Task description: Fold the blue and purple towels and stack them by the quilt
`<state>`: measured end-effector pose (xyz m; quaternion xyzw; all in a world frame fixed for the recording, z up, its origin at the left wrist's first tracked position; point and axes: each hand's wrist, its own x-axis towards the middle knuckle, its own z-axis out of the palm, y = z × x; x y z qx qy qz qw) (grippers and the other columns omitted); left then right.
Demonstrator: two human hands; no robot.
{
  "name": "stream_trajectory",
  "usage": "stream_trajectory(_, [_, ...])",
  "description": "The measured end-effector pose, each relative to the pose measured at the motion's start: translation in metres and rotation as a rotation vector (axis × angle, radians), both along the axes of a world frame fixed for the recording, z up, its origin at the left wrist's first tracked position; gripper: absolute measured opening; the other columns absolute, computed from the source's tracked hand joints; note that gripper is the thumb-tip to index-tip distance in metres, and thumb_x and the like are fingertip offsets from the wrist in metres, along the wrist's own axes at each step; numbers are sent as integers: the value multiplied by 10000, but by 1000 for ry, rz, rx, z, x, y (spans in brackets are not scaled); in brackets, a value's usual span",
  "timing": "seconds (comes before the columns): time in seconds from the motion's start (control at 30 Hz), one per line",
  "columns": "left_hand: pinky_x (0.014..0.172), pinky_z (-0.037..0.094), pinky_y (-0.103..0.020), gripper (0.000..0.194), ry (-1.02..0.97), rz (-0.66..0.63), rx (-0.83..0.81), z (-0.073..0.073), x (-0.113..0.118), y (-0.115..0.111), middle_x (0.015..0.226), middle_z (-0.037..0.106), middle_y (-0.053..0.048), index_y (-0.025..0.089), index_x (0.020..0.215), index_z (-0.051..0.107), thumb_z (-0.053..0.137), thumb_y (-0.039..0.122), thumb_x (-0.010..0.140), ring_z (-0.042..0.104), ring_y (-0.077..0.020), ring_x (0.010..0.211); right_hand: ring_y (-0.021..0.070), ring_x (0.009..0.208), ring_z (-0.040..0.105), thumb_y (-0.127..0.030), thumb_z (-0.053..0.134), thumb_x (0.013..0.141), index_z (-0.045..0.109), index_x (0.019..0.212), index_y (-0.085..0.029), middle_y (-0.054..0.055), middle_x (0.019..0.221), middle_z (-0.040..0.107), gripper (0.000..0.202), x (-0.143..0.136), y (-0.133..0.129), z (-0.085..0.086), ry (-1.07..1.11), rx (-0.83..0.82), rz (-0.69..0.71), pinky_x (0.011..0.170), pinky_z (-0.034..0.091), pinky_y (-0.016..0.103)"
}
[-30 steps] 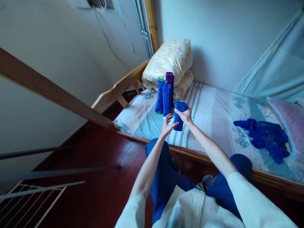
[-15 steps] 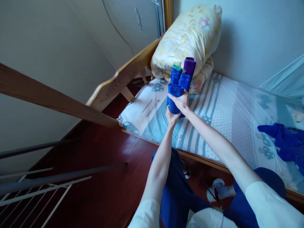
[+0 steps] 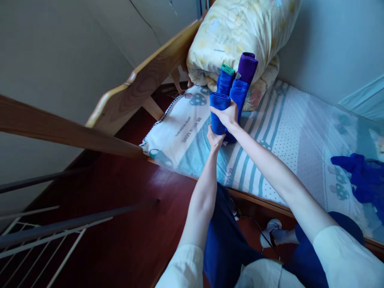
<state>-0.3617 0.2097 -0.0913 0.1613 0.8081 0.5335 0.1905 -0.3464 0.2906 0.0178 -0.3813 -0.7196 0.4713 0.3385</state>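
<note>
A rolled blue cloth stands upright between my hands, over the near edge of the bed. My left hand grips its lower end. Around its upper right side are the fingers of my right hand. Just behind are more rolls: a blue one with a green end, another blue roll, and a purple roll furthest back. The lower parts of these rolls are partly hidden by my right hand and the front roll.
A yellow floral quilt lies folded at the head of the patterned mattress. Crumpled blue cloth is at the right. A wooden post and white rack stand left, beside the headboard.
The view has shifted closer to the bed head. Both hands still hold the front blue roll, which now stands slightly more apart from the rolls behind.
</note>
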Motion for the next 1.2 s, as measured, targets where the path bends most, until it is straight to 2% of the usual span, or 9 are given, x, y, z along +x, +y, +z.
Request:
stream_trajectory(0.13, [830, 449, -337, 580, -12, -29, -12, -4, -1, 0, 1027, 694, -90, 178, 1162, 516, 822, 135, 671, 654, -246, 956, 241, 977, 692, -454, 960, 562, 538, 866, -242, 22, 954, 760, 562, 1, 1, -5, -39, -40, 7, 1032, 536, 420])
stream_trajectory(0.4, [798, 428, -319, 499, 17, -27, -9, -8, -1, 3, 1017, 699, -69, 202, 1066, 529, 811, 108, 665, 628, -208, 900, 244, 1020, 699, -384, 926, 637, 535, 944, -226, 40, 1007, 758, 522, -2, 5, -9, -87, -25, 12, 1069, 522, 427])
stream_trajectory(0.63, [792, 391, -290, 565, 17, -22, 23, -20, -4, 3, 1006, 708, -64, 126, 1124, 555, 831, 128, 631, 605, -162, 867, 287, 1189, 676, -598, 835, 696, 573, 1073, -226, 38, 1043, 722, 591, -6, 18, -45, 29, -2, 91, 1128, 476, 505])
stream_trajectory(0.77, [802, 408, -288, 628, 5, -36, -16, -25, -5, 3, 1048, 706, -79, 97, 1208, 547, 831, 118, 648, 610, -166, 882, 315, 1278, 631, -591, 839, 703, 570, 1166, -210, 55, 1103, 689, 657, -9, 27, -64, 63, 21, 119, 1154, 441, 519])
stream_trajectory(0.9, [1016, 409, -325, 898, 102, 7, 67, -28, -5, 0, 1344, 600, -184, 49, 1395, 439, 868, 89, 607, 577, -213, 1172, 324, 1442, 478, -603, 829, 715, 470, 1381, -207, 112, 1347, 596, 854, -3, 27, -72, 45, 81, 170, 1213, 359, 550])
stream_trajectory(0.97, [1135, 335, -365, 1022, 168, 17, 120, -30, -6, -4, 1473, 494, -223, 38, 1472, 356, 890, 102, 602, 479, -238, 1336, 328, 1508, 384, -589, 825, 729, 382, 1481, -221, 130, 1481, 493, 948, 10, 19, -71, 47, 131, 182, 1241, 302, 580])
stream_trajectory(1.03, [1190, 270, -415, 1031, 185, -8, 140, -31, -7, -8, 1529, 432, -235, 46, 1501, 320, 890, 150, 649, 405, -255, 1410, 329, 1531, 347, -562, 806, 761, 327, 1535, -252, 129, 1553, 425, 962, 35, 1, -65, 45, 159, 174, 1244, 290, 601])
stream_trajectory(1.1, [1205, 239, -452, 992, 161, -46, 132, -33, -8, -12, 1549, 410, -233, 62, 1495, 337, 890, 184, 680, 371, -272, 1432, 318, 1496, 410, -530, 779, 796, 345, 1538, -302, 115, 1564, 436, 890, 75, -27, -58, 24, 143, 158, 1221, 355, 584])
stream_trajectory(1.2, [1205, 243, -460, 954, 123, -96, 98, -33, -8, -15, 1537, 432, -218, 72, 1454, 395, 915, 195, 664, 369, -292, 1424, 304, 1338, 587, -503, 746, 826, 475, 1457, -345, 103, 1470, 556, 704, 158, -73, -54, -69, 59, 169, 1112, 506, 533])
